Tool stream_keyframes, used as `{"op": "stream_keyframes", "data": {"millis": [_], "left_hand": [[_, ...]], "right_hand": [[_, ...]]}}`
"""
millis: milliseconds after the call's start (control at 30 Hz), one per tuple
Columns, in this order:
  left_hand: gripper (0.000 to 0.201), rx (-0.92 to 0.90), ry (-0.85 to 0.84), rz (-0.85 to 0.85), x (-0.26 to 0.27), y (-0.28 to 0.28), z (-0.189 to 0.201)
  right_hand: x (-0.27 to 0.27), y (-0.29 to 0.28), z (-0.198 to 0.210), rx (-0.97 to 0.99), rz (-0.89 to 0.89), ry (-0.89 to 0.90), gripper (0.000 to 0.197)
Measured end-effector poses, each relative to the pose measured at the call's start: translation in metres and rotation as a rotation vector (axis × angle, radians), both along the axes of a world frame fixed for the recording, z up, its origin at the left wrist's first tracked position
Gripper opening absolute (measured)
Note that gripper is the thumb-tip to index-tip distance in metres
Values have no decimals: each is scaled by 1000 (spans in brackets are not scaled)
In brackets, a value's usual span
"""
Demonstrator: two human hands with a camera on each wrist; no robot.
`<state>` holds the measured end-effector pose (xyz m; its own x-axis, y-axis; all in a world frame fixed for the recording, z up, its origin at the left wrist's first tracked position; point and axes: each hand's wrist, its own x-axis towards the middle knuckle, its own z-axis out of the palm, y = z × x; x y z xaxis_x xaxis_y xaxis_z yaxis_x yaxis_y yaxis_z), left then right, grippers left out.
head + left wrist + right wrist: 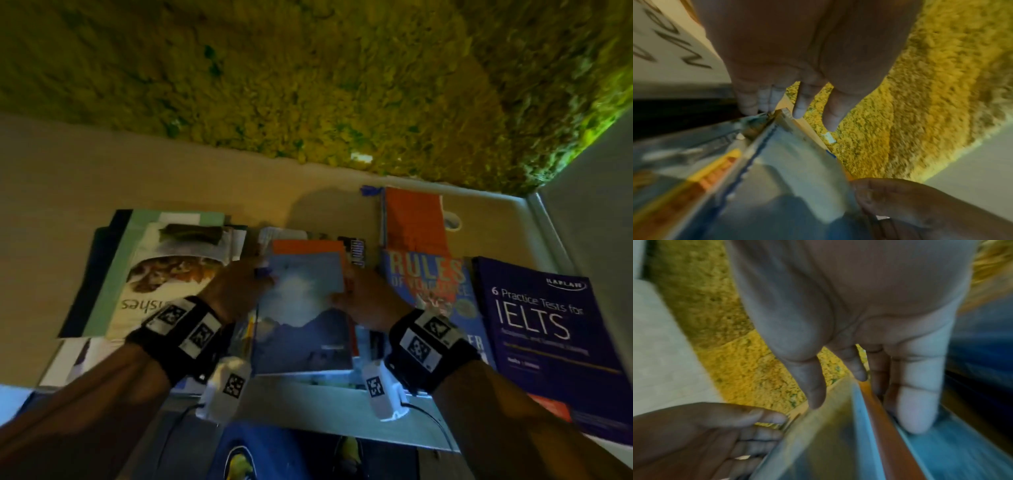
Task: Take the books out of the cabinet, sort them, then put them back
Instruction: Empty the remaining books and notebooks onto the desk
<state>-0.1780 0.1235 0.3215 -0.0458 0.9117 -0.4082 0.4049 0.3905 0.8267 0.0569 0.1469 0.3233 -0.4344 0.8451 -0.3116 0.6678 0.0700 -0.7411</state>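
Observation:
A book with a blue mountain cover (305,315) tops a small stack in the middle of the white surface (68,188), and an orange book (308,246) shows just beneath it. My left hand (239,284) grips the stack's left edge. My right hand (363,301) grips the right edge, thumb on the cover. In the left wrist view my left hand's fingers (797,105) reach down at the books' corner (797,162). The right wrist view shows my right hand's thumb (813,386) on the cover (828,434) and fingers (916,402) beyond the orange book (885,434).
A pile with a cookbook (164,274) on top lies at the left. To the right lie an orange book (414,219), a "Rules" book (431,284) and a dark IELTS book (548,325). A yellow-green rug (308,85) spreads beyond. A white panel (599,222) stands at the far right.

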Motion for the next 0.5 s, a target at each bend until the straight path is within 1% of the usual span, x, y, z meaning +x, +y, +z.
{"op": "stream_keyframes", "data": {"millis": [67, 100, 133, 200, 233, 300, 367, 433, 500], "left_hand": [[52, -9, 137, -58, -1, -9, 1], [57, -9, 222, -111, -3, -10, 0], [59, 9, 307, -154, -3, -11, -1], [62, 34, 420, -200, -4, -14, -1], [63, 49, 453, -212, -3, -17, 2], [64, 71, 465, -223, 0, -19, -1], [69, 79, 438, -208, 0, -19, -7], [74, 121, 395, -152, 2, -19, -6], [63, 177, 293, -87, 5, -18, -2]], "right_hand": [[-3, -7, -1, -44, -64, -16, 65], [-3, -10, -2, -68, -81, -60, 64], [-4, -13, -2, -73, -90, -143, 61], [-3, -16, -7, -48, -111, -276, 43], [-2, -16, -10, -32, -129, -299, 35], [-3, -14, -10, -28, -158, -314, 31], [-3, -10, -10, -68, -182, -295, 29], [-2, -8, -12, -81, -201, -269, 36], [2, -8, -15, -81, -205, -229, 41]]}}
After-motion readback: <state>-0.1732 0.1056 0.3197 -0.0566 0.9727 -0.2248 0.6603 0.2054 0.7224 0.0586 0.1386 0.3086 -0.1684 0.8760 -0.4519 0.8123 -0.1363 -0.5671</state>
